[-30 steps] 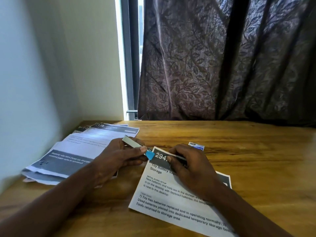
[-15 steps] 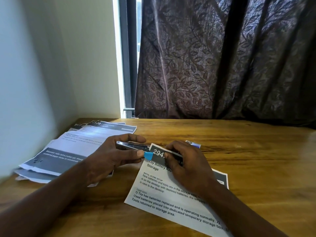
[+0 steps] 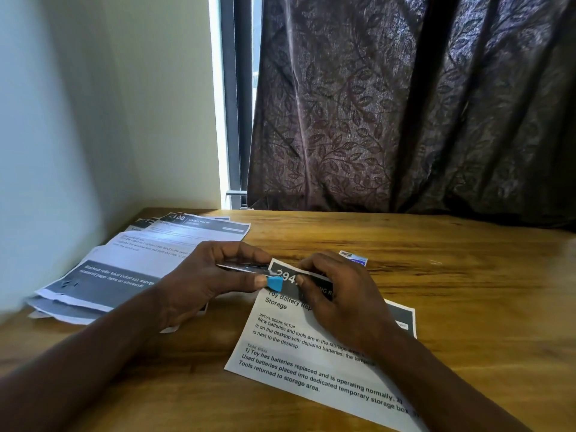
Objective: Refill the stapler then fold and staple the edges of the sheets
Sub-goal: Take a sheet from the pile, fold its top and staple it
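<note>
The left hand (image 3: 199, 275) is gripping the slim silver stapler (image 3: 244, 268), fingers curled over its top and thumb pressing from the near side beside the blue tip (image 3: 275, 283). It is holding the stapler just above the wooden table (image 3: 452, 291), with the front end meeting the far left corner of the printed sheet (image 3: 311, 369). The right hand (image 3: 339, 294) is pinching that same far edge between thumb and curled fingers, lifting it off the table right next to the blue tip; whether the edge is lying properly folded under the fingers is hard to tell. The risk is sitting in that closeness: the right thumb is lying just beside the stapler's front end, so a squeeze could be catching skin instead of paper. The corner is also hanging in the air rather than lying flat, so it may be slipping out or unfolding, leaving a staple slanted or through one layer only. A stack of other sheets (image 3: 124, 269) is lying to the left, partly under the left wrist, and a small blue-and-white box (image 3: 353, 257) is resting just beyond the right hand.
</note>
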Tool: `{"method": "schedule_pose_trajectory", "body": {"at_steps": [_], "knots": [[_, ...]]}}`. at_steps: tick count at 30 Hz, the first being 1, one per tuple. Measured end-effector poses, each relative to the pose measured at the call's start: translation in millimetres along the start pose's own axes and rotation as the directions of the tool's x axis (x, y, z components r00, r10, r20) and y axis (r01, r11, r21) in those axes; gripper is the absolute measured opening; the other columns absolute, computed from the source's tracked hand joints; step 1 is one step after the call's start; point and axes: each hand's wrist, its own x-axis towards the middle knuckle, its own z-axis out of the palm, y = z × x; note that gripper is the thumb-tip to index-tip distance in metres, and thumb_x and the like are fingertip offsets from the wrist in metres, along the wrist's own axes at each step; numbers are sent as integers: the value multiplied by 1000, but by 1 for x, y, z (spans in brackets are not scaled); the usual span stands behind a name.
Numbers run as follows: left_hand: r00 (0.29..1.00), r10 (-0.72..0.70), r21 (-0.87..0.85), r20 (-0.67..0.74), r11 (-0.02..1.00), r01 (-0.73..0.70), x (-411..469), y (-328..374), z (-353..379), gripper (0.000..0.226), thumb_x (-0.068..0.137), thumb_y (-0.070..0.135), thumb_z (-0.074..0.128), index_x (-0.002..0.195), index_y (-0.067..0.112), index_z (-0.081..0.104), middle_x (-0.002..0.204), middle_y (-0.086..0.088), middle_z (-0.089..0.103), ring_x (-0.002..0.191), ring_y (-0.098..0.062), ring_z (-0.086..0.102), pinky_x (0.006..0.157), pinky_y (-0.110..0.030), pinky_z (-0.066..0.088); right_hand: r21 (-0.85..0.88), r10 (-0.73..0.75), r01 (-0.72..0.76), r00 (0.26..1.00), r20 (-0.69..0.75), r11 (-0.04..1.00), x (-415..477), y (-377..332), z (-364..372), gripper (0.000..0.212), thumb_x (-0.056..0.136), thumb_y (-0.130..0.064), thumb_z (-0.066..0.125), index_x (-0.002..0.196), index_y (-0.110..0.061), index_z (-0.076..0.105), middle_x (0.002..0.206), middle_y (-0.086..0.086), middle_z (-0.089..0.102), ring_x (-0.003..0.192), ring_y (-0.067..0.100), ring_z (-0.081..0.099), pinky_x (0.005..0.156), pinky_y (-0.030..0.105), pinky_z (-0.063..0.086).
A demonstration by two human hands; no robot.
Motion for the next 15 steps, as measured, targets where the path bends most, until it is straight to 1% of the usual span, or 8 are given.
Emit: {"method": "schedule_pose_trajectory", "body": {"at_steps": [3,6,8,10,11,13,15], "knots": [[1000,-11,-12,5,1000,11,1,-2,-1,50,60,27,91,106,16,76,112,-15,77,107,-32,73,87,-41,62,-11,-8,9,1000,27,1000,0,-1,0,24,93,-45,50,107,-32,65,98,-18,63,92,4,57,80,37,52],[1000,-16,21,1,1000,16,1,0,0,45,65,25,88,108,19,76,111,-14,77,106,-31,74,90,-46,61,-15,-17,17,999,32,1000,0,-1,-1,22,94,-43,51,107,-32,65,98,-18,63,91,5,57,79,36,52],[1000,6,52,4,999,-6,0,1,0,47,62,31,89,106,22,76,109,-13,78,105,-28,75,90,-45,61,-11,-19,19,999,32,1000,-1,-2,-2,22,94,-44,52,107,-31,65,98,-17,63,91,5,57,79,36,52],[999,46,68,1,997,-46,1,3,-1,48,58,34,92,102,22,77,107,-12,79,104,-26,75,86,-40,63,10,-24,24,1000,19,1000,-1,-4,-3,26,94,-49,52,107,-31,66,98,-18,63,91,4,58,78,36,52],[998,68,71,-3,995,-68,1,3,0,46,59,31,92,100,20,77,106,-12,79,103,-26,75,84,-38,63,26,-26,26,1000,11,999,-1,-5,-4,30,94,-53,51,108,-31,66,98,-18,64,91,4,58,78,36,52],[994,110,89,-10,990,-109,2,2,1,38,63,23,86,99,15,77,104,-11,79,103,-27,75,85,-38,63,45,-34,34,999,7,998,-3,-9,-4,39,93,-62,51,110,-32,67,100,-19,64,93,2,59,80,35,52],[989,150,141,-4,979,-148,3,2,2,35,69,18,84,102,10,76,103,-11,78,103,-28,74,86,-40,63,39,-54,53,998,24,998,-3,-12,-2,43,90,-67,51,113,-33,66,102,-20,63,96,1,57,85,35,50]]}}
